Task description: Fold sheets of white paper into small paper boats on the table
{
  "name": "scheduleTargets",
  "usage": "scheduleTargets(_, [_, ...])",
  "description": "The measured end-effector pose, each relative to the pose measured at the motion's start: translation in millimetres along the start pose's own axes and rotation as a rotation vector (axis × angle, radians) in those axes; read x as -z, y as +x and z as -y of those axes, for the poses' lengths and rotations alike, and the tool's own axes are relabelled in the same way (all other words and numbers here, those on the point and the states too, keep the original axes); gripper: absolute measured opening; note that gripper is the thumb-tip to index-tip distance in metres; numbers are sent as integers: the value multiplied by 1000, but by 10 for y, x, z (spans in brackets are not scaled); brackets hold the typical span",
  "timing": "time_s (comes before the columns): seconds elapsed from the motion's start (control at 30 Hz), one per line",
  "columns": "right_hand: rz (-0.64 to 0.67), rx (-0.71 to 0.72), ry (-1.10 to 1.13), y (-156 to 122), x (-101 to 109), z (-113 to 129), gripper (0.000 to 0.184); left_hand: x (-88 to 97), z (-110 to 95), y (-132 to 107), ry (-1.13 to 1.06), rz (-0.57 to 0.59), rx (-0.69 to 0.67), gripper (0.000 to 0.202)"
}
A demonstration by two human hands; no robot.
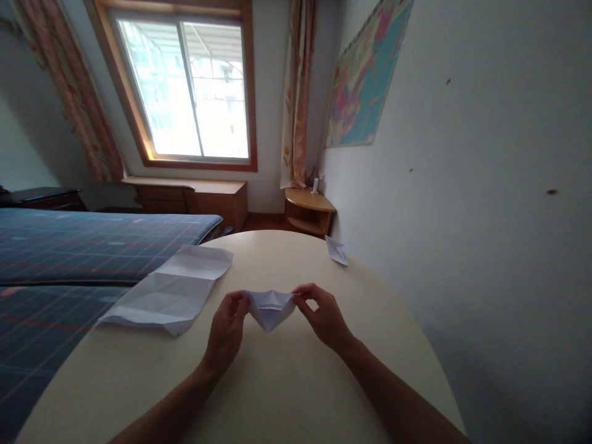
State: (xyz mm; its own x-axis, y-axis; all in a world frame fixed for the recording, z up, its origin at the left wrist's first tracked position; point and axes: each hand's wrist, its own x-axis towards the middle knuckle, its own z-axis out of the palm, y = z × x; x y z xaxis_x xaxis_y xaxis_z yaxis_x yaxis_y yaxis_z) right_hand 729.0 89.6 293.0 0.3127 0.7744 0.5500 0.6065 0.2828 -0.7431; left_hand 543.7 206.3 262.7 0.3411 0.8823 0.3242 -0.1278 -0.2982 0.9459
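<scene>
A small folded white paper shape [271, 308], pointed at the bottom, is held just above the round cream table [287, 382]. My left hand [226, 330] pinches its left corner, fingers closed on the paper. My right hand [324, 314] pinches the right corner the same way. Both forearms reach in from the bottom edge.
A large creased white sheet [171, 290] lies on the table's left side, overhanging the edge. A small folded paper piece [336, 250] rests at the far right rim. A bed with a blue plaid cover [69, 259] stands left; a white wall [462, 185] is close on the right.
</scene>
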Motion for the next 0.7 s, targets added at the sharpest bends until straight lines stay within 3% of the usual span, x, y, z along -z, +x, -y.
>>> scheduleTargets(0.23, [-60,-34,42,30,16,-56,16,1,-12,12,-128,-95,73,45])
scheduleTargets(0.53, [-76,-40,-8,49,57,-151,20,12,-27,21,-177,-134,135,49])
scheduleTargets(0.7, [-66,-87,-1,57,56,-171,25,5,-28,24,-185,-90,123,49])
